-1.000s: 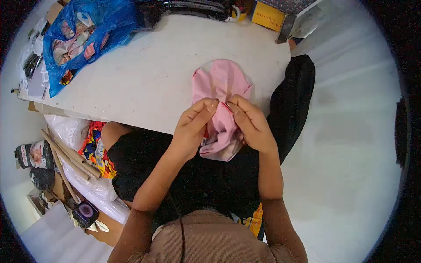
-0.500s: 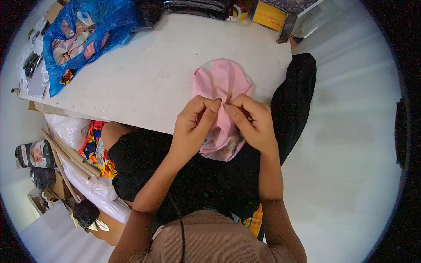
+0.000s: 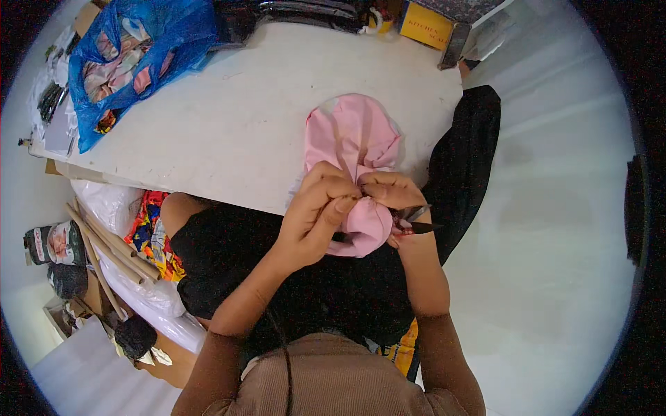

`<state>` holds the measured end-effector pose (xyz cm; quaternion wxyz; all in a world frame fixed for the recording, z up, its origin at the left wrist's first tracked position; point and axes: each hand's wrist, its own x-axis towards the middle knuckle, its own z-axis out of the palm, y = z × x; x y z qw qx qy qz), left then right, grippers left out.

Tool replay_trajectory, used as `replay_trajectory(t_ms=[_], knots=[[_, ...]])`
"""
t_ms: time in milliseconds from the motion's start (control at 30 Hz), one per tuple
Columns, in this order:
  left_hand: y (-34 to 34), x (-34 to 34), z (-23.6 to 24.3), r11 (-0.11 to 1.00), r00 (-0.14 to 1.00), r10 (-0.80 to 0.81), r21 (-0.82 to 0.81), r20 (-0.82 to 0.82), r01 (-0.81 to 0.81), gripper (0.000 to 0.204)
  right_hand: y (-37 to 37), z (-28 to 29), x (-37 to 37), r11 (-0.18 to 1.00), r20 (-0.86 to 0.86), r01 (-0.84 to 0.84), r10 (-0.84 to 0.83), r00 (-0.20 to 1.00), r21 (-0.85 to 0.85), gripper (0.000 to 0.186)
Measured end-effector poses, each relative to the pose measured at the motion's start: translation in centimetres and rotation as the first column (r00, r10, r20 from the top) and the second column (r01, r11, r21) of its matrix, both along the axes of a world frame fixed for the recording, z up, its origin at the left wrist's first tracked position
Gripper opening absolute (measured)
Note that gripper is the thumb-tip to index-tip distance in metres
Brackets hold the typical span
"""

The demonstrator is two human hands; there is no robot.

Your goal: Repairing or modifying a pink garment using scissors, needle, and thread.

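A gathered piece of pink cloth (image 3: pixel 354 128) with paler patches lies partly on the table's near edge and partly over my lap. My left hand (image 3: pixel 319 211) pinches it near its middle, thumb and fingers closed. Opposite, my right hand (image 3: pixel 392 193) also grips the cloth, its fingers bent close to the left fingertips. Two dark pointed blades of what look like small thread snips (image 3: pixel 419 227) stick out from beneath the right hand beside the wrist; their handle is hidden. A folded part of the cloth bulges below the fingers.
On the white table (image 3: pixel 229 125) sits a blue plastic bag (image 3: pixel 184 31) of cloth scraps at the far left. Black packages (image 3: pixel 312 12), a tape roll (image 3: pixel 379 21) and a yellow box (image 3: pixel 424 24) line the back. Black fabric (image 3: pixel 472 139) drapes at the right edge. Cardboard tubes (image 3: pixel 114 246) lean at lower left.
Both hands have turned inward and the cloth's lower part has been folded up. The snips' blades now show beside the right wrist. The cloth's upper part stays put.
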<state>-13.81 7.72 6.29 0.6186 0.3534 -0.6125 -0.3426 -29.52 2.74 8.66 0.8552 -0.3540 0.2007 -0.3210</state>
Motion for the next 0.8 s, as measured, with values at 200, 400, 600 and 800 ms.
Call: replay_trajectory(t_ms=[200, 400, 600, 800], knots=[[-0.1, 0.4, 0.8, 0.898, 0.977, 0.012, 0.432, -0.212, 0.082, 0.016, 0.2, 0.8, 0.4, 0.879, -0.252, 0.306, -0.41, 0.877, -0.365, 0.019], [0.5, 0.1, 2.2, 0.829, 0.987, 0.04, 0.556, -0.154, 0.053, 0.015, 0.5, 0.5, -1.0, 0.538, -0.202, 0.323, -0.702, 0.683, -0.779, 0.018], [0.0, -0.2, 1.3, 0.945, 0.958, 0.092, 0.279, 0.272, -0.17, 0.013, -0.6, 0.2, -0.3, 0.217, -0.26, -0.152, -0.664, 0.702, -0.964, 0.018], [0.1, -0.4, 1.7, 0.949, 0.97, 0.06, 0.288, 0.235, -0.129, 0.012, -0.5, -0.9, -0.2, 0.178, -0.172, -0.073, -0.643, 0.746, -0.981, 0.017]])
